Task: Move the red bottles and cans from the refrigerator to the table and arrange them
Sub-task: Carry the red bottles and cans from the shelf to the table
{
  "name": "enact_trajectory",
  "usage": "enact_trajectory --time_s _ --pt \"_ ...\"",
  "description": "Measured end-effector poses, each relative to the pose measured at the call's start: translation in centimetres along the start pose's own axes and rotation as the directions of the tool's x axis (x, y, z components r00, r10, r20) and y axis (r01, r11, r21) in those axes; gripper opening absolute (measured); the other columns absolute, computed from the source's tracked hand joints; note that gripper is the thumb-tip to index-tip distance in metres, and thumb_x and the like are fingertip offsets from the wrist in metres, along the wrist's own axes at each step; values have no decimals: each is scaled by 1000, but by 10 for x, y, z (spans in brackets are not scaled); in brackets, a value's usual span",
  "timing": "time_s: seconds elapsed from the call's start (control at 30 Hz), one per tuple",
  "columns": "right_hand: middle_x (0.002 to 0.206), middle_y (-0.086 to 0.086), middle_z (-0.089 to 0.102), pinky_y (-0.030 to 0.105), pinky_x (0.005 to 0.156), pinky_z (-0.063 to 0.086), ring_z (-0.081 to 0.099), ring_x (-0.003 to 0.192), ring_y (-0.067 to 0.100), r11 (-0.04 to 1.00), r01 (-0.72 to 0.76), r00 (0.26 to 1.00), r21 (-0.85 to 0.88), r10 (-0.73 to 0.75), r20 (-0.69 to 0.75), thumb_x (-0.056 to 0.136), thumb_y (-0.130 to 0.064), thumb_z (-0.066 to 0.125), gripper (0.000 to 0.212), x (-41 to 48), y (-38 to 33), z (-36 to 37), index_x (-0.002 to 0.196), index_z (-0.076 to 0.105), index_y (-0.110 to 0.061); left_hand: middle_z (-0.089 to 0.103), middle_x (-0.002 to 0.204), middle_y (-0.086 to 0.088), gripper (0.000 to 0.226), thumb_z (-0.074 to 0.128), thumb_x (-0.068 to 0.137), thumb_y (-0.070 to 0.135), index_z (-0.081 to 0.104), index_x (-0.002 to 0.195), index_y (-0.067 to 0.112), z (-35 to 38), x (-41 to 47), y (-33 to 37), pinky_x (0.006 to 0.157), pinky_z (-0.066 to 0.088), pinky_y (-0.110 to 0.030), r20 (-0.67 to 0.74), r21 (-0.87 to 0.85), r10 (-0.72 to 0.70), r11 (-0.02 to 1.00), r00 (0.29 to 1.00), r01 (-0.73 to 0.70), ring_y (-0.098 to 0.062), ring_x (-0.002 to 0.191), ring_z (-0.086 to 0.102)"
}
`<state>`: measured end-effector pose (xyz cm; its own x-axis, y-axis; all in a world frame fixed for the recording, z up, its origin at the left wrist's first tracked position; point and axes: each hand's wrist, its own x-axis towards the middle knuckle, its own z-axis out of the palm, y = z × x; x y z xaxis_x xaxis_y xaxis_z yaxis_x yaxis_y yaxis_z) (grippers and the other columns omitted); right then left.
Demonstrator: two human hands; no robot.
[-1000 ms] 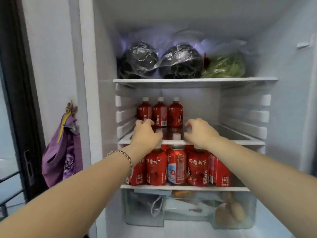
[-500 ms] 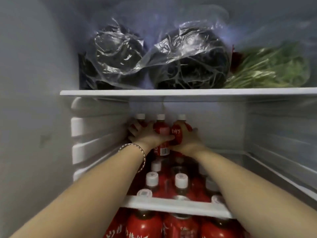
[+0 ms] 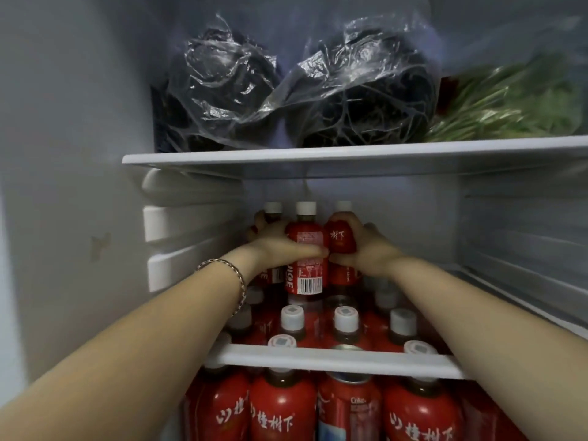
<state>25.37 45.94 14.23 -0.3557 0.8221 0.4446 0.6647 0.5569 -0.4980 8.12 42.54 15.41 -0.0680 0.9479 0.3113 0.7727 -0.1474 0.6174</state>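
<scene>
Both hands (image 3: 321,246) clasp three red bottles (image 3: 307,246) (left bottle mostly hidden).

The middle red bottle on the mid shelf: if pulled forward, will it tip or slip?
The middle red bottle looks tall and narrow, so it may tip. Pressed between neighbours and gripped by the left hand, it is probably steadied. Its glossy label might be slippery.

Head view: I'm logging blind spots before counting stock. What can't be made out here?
- Leftmost bottle on the middle shelf: the left hand covers its body.
- Right hand fingertips: hidden behind the right bottle.
- Lower-shelf bottles: cut off by the bottom edge.
- Dark bags on the top shelf: crinkled plastic hides the contents.
</scene>
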Motion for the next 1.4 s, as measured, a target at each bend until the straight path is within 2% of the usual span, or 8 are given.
enact_trajectory --time_s 0.1,0.2,0.33,0.43,0.87,1.0,1.2,1.4 --pt "125 8 47 31 90 48 57 107 24 998 6 999 65 -4 -38 74 -27 76 94 -14 1 -7 140 11 -39 63 111 4 79 83 52 51 50 121 30 -3 -15 -3 92 51 -36 64 -136 24 991 998 -15 -16 100 62" --pt "113 -3 51 26 89 45 56 103 15 970 -75 996 230 85 -35 67 -19 83 121 -32 1 -17 146 -7 -35 64 104 6 70 84 61 37 48 121 30 -3 -29 -1 90 51 -33 113 -272 92 961 989 -59 -12 95 63" --pt "112 2 67 30 83 52 64 102 17 812 -201 969 548 82 234 63 -17 77 71 -54 -1 -26 128 50 -17 63 97 8 55 78 69 29 47 114 29 1 -44 -1 76 51 -24 108 -451 146 889 983 -83 -8 88 62" --pt "102 4 71 25 71 55 69 87 13 700 -253 948 668 40 317 67 -16 69 38 -58 -4 -22 105 62 -18 67 103 -1 70 84 55 38 51 114 23 6 -51 -3 77 53 -27 15 -555 136 826 991 -105 -13 88 65" --pt "101 4 70 38 91 49 66 97 19 663 -229 966 712 67 248 51 -15 76 52 -41 -10 -1 101 62 -22 63 121 -7 120 84 38 44 30 143 24 7 -56 -11 96 49 -47 34 -661 140 745 990 -83 -23 106 64" --pt "96 1 71 33 80 53 67 91 17 669 -189 980 719 78 185 57 -12 79 45 -42 -10 3 97 62 -24 66 114 -7 103 86 40 35 43 133 21 6 -59 -9 89 54 -40 56 -668 140 741 989 -67 -22 101 66" --pt "104 5 71 37 85 53 67 96 20 679 -173 985 713 123 122 40 -23 84 77 -44 -13 7 113 61 -18 66 104 -4 50 77 67 16 53 109 25 8 -64 -4 76 53 -30 49 -702 69 712 996 -15 -19 93 65" --pt "108 5 67 37 85 52 64 98 20 719 -194 979 668 189 80 57 -14 85 68 -70 -22 -12 118 56 -17 66 105 -7 60 79 68 11 49 119 19 10 -82 12 74 55 -30 6 -710 61 703 998 -38 -21 92 66"
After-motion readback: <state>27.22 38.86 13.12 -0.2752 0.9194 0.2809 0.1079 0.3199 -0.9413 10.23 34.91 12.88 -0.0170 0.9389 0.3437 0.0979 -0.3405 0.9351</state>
